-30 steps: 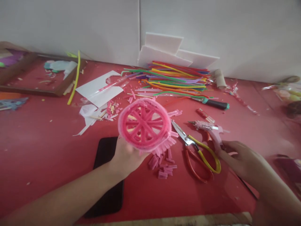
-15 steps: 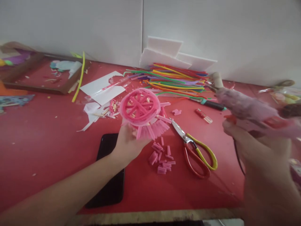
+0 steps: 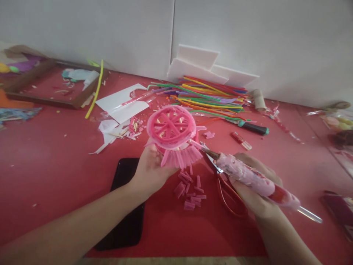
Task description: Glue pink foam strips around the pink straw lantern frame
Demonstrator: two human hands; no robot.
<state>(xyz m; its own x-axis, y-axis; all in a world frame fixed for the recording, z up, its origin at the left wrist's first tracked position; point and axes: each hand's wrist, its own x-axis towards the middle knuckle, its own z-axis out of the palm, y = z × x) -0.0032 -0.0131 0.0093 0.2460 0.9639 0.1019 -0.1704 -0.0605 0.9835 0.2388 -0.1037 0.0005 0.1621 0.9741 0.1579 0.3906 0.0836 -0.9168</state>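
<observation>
At the centre of the frame the left hand is closed from below around a pink wheel, held above the red table with its spoked face tilted up. A fringe of pink strips hangs from its lower rim. The right hand, lower right, is wrapped tight around a pink glue gun; the nozzle points up-left and its tip meets the fringe. Scissors lie on the table under that hand, partly hidden. Cut pink bits are scattered just below the wheel, and a black phone lies beneath the left forearm. Coloured straws are heaped above centre, before white foam sheets
</observation>
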